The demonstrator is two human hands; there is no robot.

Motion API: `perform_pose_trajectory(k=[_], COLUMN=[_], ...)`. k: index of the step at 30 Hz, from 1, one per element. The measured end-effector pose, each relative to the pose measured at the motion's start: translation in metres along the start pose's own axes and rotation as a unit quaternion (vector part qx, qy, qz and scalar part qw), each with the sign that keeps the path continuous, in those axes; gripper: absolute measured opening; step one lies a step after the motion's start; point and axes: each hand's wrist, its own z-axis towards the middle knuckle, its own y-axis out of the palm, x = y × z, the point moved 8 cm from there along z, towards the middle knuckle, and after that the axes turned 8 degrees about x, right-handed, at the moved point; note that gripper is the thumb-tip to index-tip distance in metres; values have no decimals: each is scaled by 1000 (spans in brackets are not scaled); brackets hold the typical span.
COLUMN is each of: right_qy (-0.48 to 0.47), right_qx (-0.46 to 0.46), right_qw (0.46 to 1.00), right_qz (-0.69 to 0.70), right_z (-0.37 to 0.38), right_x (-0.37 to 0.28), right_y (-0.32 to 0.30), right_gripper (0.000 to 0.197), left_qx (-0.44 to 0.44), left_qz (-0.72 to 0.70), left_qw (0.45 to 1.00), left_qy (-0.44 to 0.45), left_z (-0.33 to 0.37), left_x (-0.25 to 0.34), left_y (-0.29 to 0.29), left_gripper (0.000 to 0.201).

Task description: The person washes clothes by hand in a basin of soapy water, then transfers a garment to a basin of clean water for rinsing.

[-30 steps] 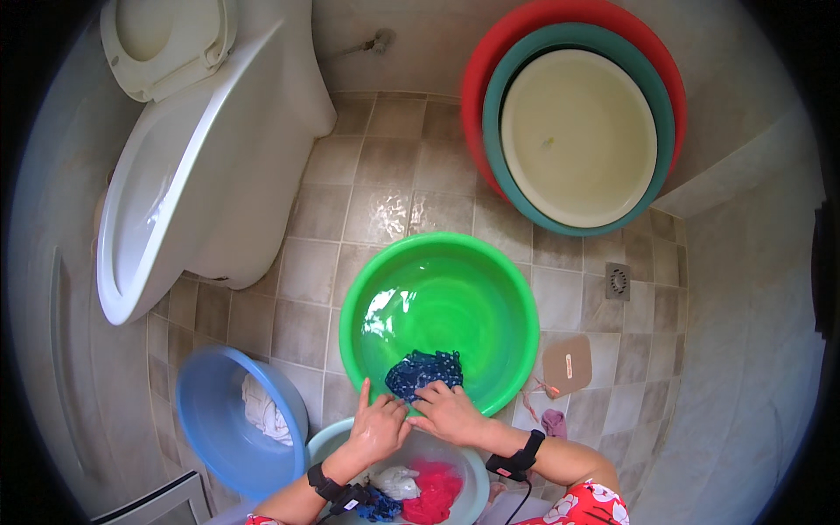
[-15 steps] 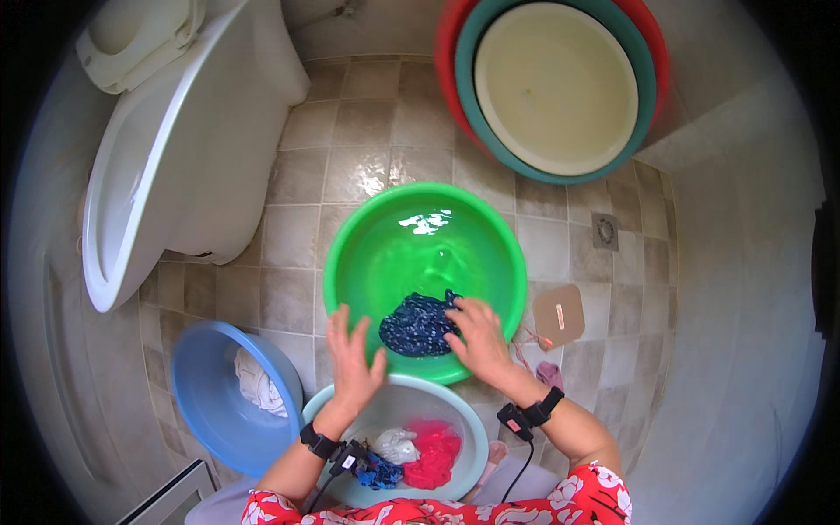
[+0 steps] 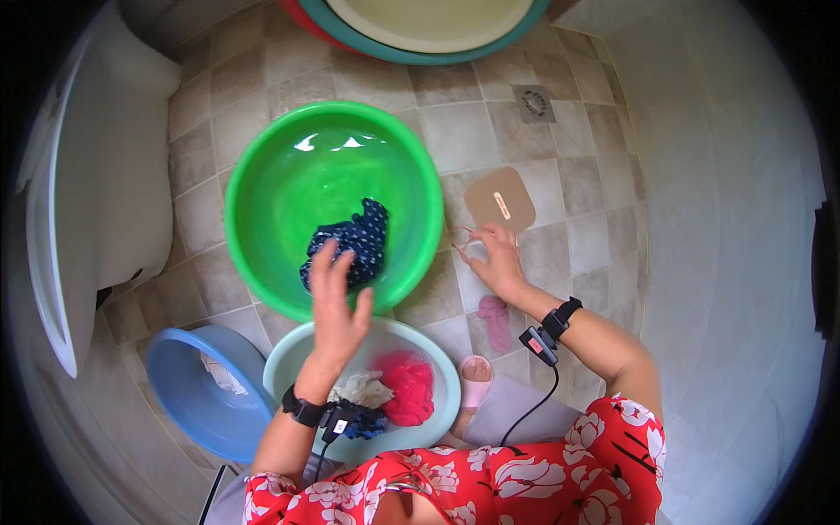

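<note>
A navy cloth with small white specks [image 3: 363, 236] lies bunched in the water of a bright green basin [image 3: 422, 262], toward its near side. My left hand [image 3: 337, 302] is above the basin's near rim, fingers stretched out and spread, in front of the cloth and holding nothing. To the right of the basin, my right hand [image 3: 497, 262] is low over the tiles, thumb and fingers apart. Its fingertips are at a thin orange-pink cord-like loop [image 3: 454, 239]; contact is unclear. A flat brown board with rounded corners [image 3: 486, 197] lies just beyond these fingers.
A pale mint basin [image 3: 449, 376] with red, white and dark blue cloths stands nearest me. Left of it is a blue basin [image 3: 175, 367] holding white cloth. Stacked tubs [image 3: 429, 58] stand at the far side. A pink cloth [image 3: 494, 322] and a floor drain [image 3: 534, 103] are right.
My right hand has left the navy cloth and moved right to the orange-pink loop. The cloth lies looser, one end spread out. The whole view has shifted.
</note>
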Motion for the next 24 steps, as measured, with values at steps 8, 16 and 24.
perform_pose_trajectory(k=[8, 16, 24], right_qy=[-65, -8, 38], right_qx=[-66, 2, -172], right_qw=[972, 991, 821], right_qz=[-217, 135, 543], right_z=[-80, -31, -42], right_x=[55, 46, -117], right_y=[17, -27, -16], right_gripper=[67, 19, 22], left_qx=[-151, -126, -51], left_qz=[-4, -25, -197], left_qw=[986, 991, 979], left_qy=[64, 48, -18], left_z=[-33, -30, -23], left_x=[68, 61, 75], left_y=[98, 90, 32], left_gripper=[52, 54, 89])
